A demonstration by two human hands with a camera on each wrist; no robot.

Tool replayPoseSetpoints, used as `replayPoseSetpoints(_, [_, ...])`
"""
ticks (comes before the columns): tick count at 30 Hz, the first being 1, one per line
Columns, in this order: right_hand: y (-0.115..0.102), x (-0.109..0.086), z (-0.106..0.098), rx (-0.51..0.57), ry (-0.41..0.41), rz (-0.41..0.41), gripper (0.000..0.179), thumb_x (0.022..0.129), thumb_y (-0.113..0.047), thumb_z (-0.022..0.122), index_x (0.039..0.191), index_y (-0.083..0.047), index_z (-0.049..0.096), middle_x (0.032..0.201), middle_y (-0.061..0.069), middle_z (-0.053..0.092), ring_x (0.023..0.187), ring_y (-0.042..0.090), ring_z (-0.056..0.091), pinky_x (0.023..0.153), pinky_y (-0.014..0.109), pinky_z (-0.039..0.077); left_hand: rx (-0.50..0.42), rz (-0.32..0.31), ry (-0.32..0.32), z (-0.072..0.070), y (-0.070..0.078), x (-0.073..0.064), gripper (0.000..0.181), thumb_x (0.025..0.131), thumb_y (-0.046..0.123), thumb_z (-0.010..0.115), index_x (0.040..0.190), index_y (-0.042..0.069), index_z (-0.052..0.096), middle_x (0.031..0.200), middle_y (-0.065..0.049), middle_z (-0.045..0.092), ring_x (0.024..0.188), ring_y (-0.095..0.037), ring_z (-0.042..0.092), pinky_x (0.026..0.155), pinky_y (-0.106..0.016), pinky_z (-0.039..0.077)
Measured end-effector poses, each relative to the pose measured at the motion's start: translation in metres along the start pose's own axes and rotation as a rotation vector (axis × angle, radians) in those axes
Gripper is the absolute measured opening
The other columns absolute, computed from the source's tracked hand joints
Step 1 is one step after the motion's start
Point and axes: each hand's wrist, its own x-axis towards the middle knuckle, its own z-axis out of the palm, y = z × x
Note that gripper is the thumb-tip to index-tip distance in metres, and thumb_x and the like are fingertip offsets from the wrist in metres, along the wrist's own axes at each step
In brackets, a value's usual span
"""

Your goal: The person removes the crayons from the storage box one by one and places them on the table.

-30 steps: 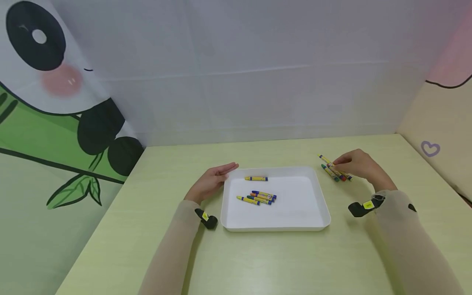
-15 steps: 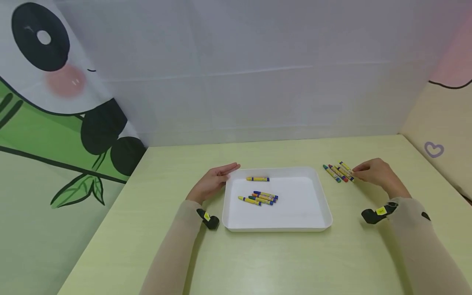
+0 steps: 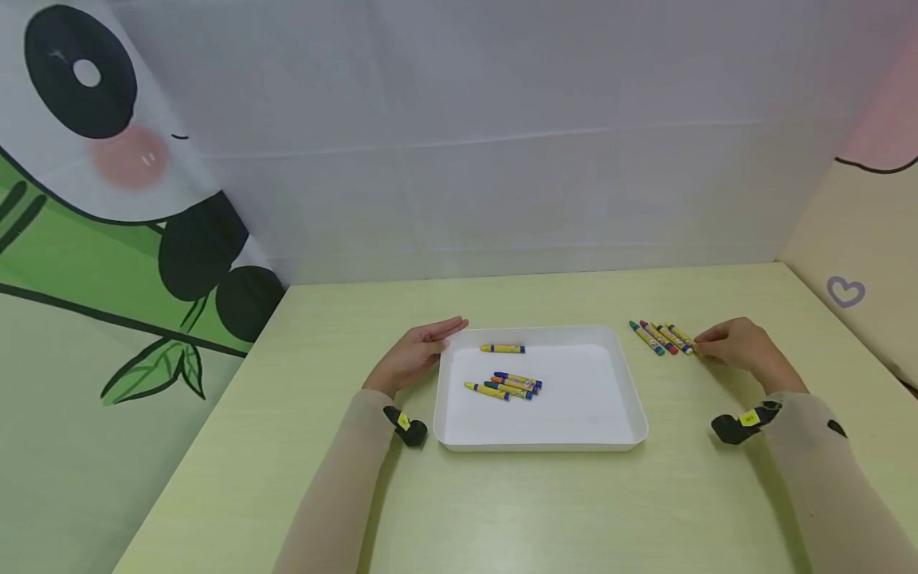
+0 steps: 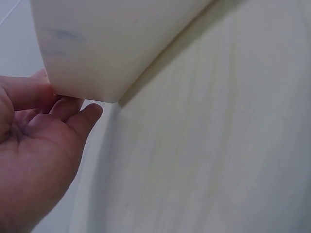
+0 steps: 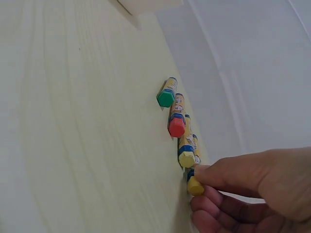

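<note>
In the head view my right hand (image 3: 746, 351) pinches the near end of the rightmost crayon (image 5: 196, 186), a yellow one, between thumb and fingers. It lies at the right end of a row with a green crayon (image 3: 647, 338), a red crayon (image 3: 658, 337) and another yellow-ended crayon (image 5: 186, 158). My left hand (image 3: 409, 355) rests against the left side of a white tray (image 3: 574, 426) near its far corner, its upper fingers straight. Inside the tray a group of crayons (image 3: 505, 387) lies near the middle, and one yellow crayon (image 3: 502, 348) lies apart near the far wall.
The pale wooden table (image 3: 545, 510) runs back to a white cloth backdrop (image 3: 502, 207). Printed panels stand at both sides. A black wrist camera (image 3: 735, 428) sits on the right sleeve and another black camera (image 3: 410, 430) on the left one, close beside the tray.
My right hand has moved right and toward me. The rightmost crayon shifted with it, from lying across the others to alongside them in the row. My left hand keeps its place at the tray.
</note>
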Motion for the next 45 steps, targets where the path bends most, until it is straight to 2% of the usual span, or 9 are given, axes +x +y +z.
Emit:
replayPoseSetpoints(6, [0.001, -0.002, -0.002, -0.003, 0.005, -0.008, 0.044, 0.093, -0.026, 0.06, 0.117, 0.012, 0.061, 0.105, 0.023, 0.067, 0.08, 0.014, 0.063, 0.068, 0.028, 0.052, 0.0, -0.009, 0.01, 0.001, 0.0, 0.0, 0.049, 0.1, -0.002, 0.039, 0.146, 0.015, 0.043, 0.151, 0.003, 0.042, 0.143, -0.015, 0.032, 0.114, -0.036, 0.033])
replayPoseSetpoints(12, [-0.008, -0.003, -0.003, -0.031, 0.045, -0.048, 0.045, 0.093, -0.028, 0.059, 0.12, 0.007, 0.06, 0.111, 0.025, 0.065, 0.088, 0.024, 0.062, 0.071, 0.031, 0.051, 0.011, 0.009, 0.0, 0.001, 0.0, -0.001, 0.05, 0.1, -0.004, 0.038, 0.147, 0.012, 0.04, 0.153, 0.0, 0.039, 0.144, -0.017, 0.029, 0.115, -0.039, 0.03])
replayPoseSetpoints(18, [-0.036, -0.007, -0.006, -0.046, 0.038, -0.103, 0.048, 0.094, -0.035, 0.057, 0.124, 0.003, 0.06, 0.121, 0.027, 0.061, 0.104, 0.039, 0.06, 0.079, 0.047, 0.052, 0.0, 0.002, 0.014, 0.001, 0.0, -0.001, 0.049, 0.1, -0.003, 0.039, 0.146, 0.012, 0.042, 0.152, 0.001, 0.041, 0.143, -0.016, 0.031, 0.115, -0.038, 0.03])
replayPoseSetpoints(22, [-0.064, -0.008, -0.005, -0.03, 0.025, -0.164, 0.049, 0.095, -0.039, 0.057, 0.126, -0.002, 0.061, 0.125, 0.024, 0.06, 0.113, 0.04, 0.057, 0.086, 0.05, 0.05, -0.004, -0.002, 0.024, 0.001, 0.0, 0.0, 0.049, 0.1, -0.003, 0.039, 0.146, 0.014, 0.043, 0.151, 0.002, 0.042, 0.143, -0.015, 0.032, 0.115, -0.037, 0.031])
replayPoseSetpoints(25, [-0.086, -0.008, 0.001, -0.011, -0.001, -0.216, 0.045, 0.094, -0.039, 0.058, 0.125, -0.006, 0.063, 0.124, 0.02, 0.063, 0.113, 0.036, 0.058, 0.088, 0.047, 0.05, -0.003, 0.004, 0.02, 0.001, 0.0, 0.0, 0.05, 0.1, -0.004, 0.038, 0.146, 0.013, 0.042, 0.152, 0.001, 0.04, 0.144, -0.017, 0.03, 0.115, -0.038, 0.031])
replayPoseSetpoints(29, [-0.111, -0.006, 0.011, 0.006, -0.059, -0.26, 0.038, 0.093, -0.035, 0.061, 0.12, -0.009, 0.067, 0.117, 0.014, 0.067, 0.105, 0.03, 0.062, 0.083, 0.041, 0.052, -0.003, 0.006, 0.009, 0.001, 0.001, -0.001, 0.05, 0.1, -0.004, 0.037, 0.147, 0.013, 0.04, 0.153, 0.0, 0.039, 0.144, -0.017, 0.029, 0.116, -0.038, 0.03])
replayPoseSetpoints(34, [-0.138, 0.001, 0.027, 0.006, -0.162, -0.302, 0.033, 0.092, -0.026, 0.063, 0.117, -0.005, 0.067, 0.107, 0.01, 0.07, 0.095, 0.028, 0.064, 0.083, 0.042, 0.054, -0.008, 0.0, 0.015, 0.0, 0.0, 0.0, 0.05, 0.1, -0.004, 0.038, 0.147, 0.013, 0.041, 0.152, 0.001, 0.04, 0.144, -0.016, 0.031, 0.115, -0.038, 0.03])
replayPoseSetpoints(38, [-0.155, 0.009, 0.042, 0.011, -0.245, -0.344, 0.029, 0.091, -0.019, 0.065, 0.113, -0.001, 0.068, 0.102, 0.011, 0.071, 0.091, 0.03, 0.064, 0.084, 0.045, 0.054, -0.015, -0.005, 0.018, 0.0, 0.0, 0.001, 0.05, 0.1, -0.004, 0.038, 0.146, 0.014, 0.042, 0.152, 0.002, 0.041, 0.143, -0.015, 0.032, 0.115, -0.037, 0.031])
replayPoseSetpoints(45, [-0.175, 0.022, 0.07, -0.047, -0.363, -0.419, 0.02, 0.089, -0.014, 0.066, 0.105, -0.002, 0.071, 0.088, 0.008, 0.071, 0.079, 0.025, 0.061, 0.075, 0.041, 0.054, -0.011, -0.008, 0.016, 0.001, 0.001, 0.0, 0.051, 0.1, -0.004, 0.037, 0.147, 0.013, 0.04, 0.153, 0.001, 0.04, 0.144, -0.017, 0.03, 0.115, -0.038, 0.031])
